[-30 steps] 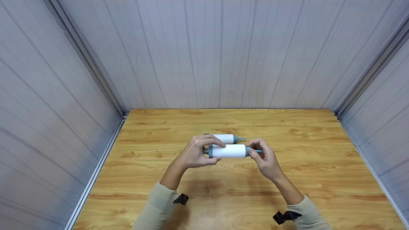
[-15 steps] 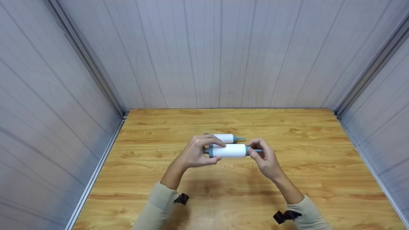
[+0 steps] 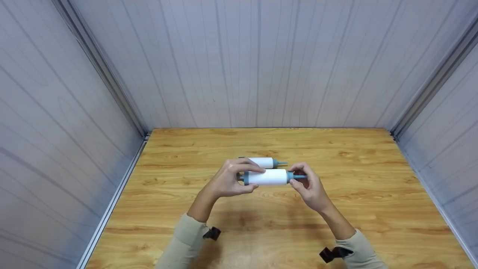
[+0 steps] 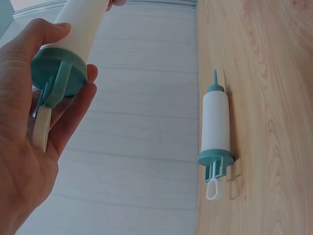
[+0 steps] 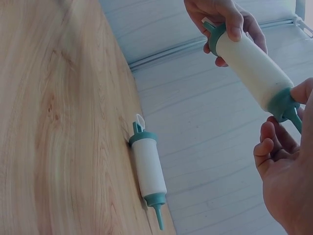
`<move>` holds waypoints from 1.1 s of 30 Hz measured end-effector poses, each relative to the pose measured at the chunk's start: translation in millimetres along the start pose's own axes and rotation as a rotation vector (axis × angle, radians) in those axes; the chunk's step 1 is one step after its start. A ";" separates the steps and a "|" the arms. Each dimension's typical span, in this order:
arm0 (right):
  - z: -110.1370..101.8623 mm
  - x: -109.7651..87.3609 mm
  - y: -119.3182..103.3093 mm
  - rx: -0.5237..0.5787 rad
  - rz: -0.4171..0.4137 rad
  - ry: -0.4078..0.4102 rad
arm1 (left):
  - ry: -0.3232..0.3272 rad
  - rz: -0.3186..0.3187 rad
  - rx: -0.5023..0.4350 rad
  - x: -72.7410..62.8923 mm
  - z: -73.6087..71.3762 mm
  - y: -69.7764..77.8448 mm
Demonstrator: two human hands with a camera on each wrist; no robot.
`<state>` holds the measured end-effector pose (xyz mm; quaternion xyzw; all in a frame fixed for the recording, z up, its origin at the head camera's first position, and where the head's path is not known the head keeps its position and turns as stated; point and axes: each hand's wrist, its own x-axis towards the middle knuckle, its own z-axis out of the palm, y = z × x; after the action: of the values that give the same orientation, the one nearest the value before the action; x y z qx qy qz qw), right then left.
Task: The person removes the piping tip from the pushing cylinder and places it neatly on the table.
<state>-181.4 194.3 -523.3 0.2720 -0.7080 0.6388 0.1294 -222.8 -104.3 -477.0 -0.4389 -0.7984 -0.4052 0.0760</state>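
Observation:
Above the table, a white icing syringe [image 3: 270,176] with teal end caps lies level between my two hands. My left hand [image 3: 231,177] grips the barrel at its handle end, thumb and fingers on opposite sides. In the left wrist view a teal plunger piece with a pale ring pull [image 4: 42,128] sticks back toward that palm. At the other end, my right hand [image 3: 312,188] pinches the teal nozzle collar [image 5: 282,104], and the thin nozzle points right. A second, similar syringe [image 3: 263,162] lies behind on the table, partly hidden by my left hand.
The wood-grain tabletop [image 3: 269,231] meets pale panelled walls [image 3: 239,74] at the back and both sides. Metal strips [image 3: 108,209] run along the side edges. A black wrist mount [image 3: 212,233] shows at each sleeve.
My right thumb has shifted down to the near side of the collar, showing more of the nozzle. The left hand and both syringes stay nearly in place.

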 end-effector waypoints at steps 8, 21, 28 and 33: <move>-0.3 1.2 -2.6 -0.052 0.032 0.015 | -0.024 -0.016 -0.006 -1.3 -1.3 3.1; -1.0 1.9 -3.8 -0.061 0.037 0.029 | -0.045 -0.026 0.021 1.0 -1.3 3.5; -1.3 1.2 -2.7 -0.061 0.045 0.023 | -0.050 -0.041 0.022 1.1 -2.2 4.5; -0.8 0.4 -2.1 -0.036 0.029 0.010 | -0.055 -0.040 -0.002 0.5 -2.8 3.7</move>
<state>-180.7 194.9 -521.2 0.2561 -0.7228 0.6289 0.1284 -220.9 -104.9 -472.8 -0.4339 -0.8085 -0.3950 0.0452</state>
